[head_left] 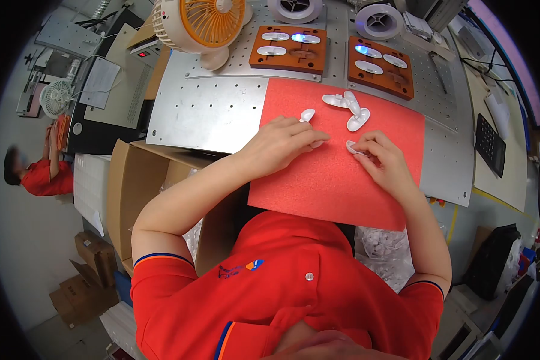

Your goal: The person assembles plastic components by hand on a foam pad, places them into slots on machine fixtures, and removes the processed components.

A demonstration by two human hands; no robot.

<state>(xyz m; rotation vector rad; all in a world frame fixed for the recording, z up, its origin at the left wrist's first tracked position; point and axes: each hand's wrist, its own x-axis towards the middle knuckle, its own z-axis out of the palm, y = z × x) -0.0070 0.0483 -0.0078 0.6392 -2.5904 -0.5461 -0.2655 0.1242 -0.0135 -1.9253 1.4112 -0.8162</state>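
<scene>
My right hand (383,161) pinches a small white oval plastic shell (353,147) between thumb and fingers, above the red mat (324,186). My left hand (285,143) rests over the mat with its fingers drawn together. Something pale shows at its fingertips, too small to name. Just beyond its knuckles is another white shell piece (307,114), partly behind the fingers. Farther up the mat, several white oval shells (358,120) lie in a loose cluster, some touching.
Two orange-brown fixture blocks (260,62) (375,81) hold white oval parts in slots, with a blue glow on each block. A fan (216,57) stands at the back left. An open carton (123,198) is left of my arm. Across the room, a person in red (45,177) works.
</scene>
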